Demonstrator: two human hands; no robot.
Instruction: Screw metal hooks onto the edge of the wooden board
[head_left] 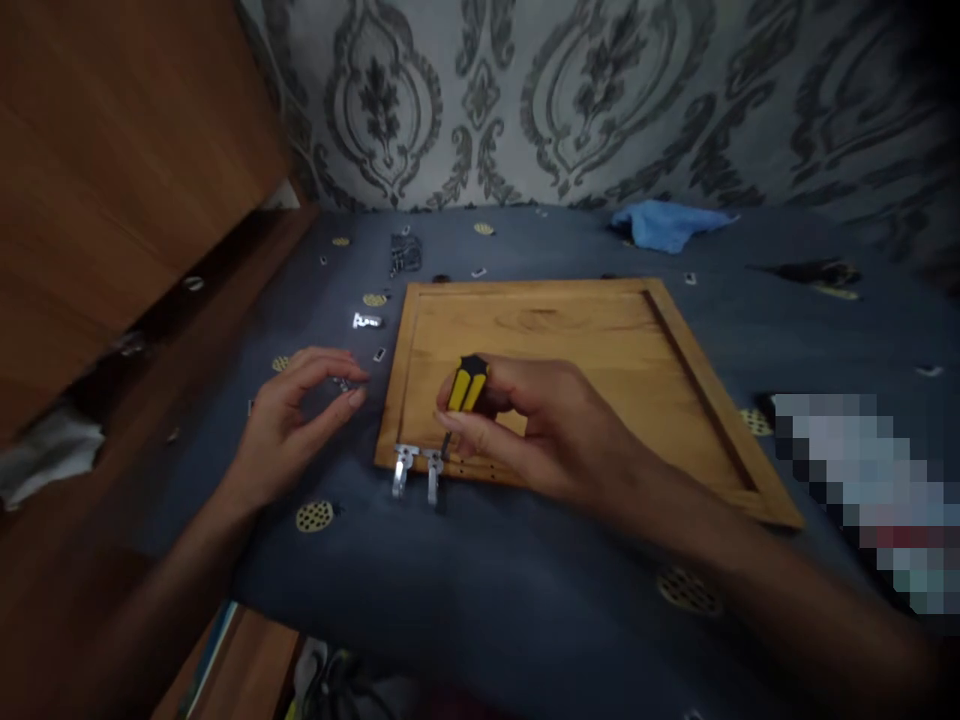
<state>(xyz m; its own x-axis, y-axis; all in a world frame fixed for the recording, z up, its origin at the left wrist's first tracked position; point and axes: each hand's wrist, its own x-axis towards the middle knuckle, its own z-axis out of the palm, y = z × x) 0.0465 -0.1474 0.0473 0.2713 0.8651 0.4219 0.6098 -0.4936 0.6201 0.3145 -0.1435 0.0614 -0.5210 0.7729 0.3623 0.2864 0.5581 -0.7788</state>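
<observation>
A wooden framed board (pixel 600 340) lies flat on a dark blue cloth. My right hand (pixel 532 420) is wrapped round a yellow and black screwdriver (pixel 466 385), its tip pointing down at the board's near left edge. Two metal hooks (pixel 417 472) hang off that edge just under the tip. My left hand (pixel 300 415) rests on the cloth left of the board, thumb and fingers pinched on a small metal piece (pixel 345 384) that is too small to name.
Small metal fittings (pixel 367 321) and a dark bundle of parts (pixel 405 253) lie scattered on the cloth behind my left hand. A blue rag (pixel 664 224) sits at the back right. A brown wooden cabinet (pixel 112 180) stands close on the left. Patterned wallpaper is behind.
</observation>
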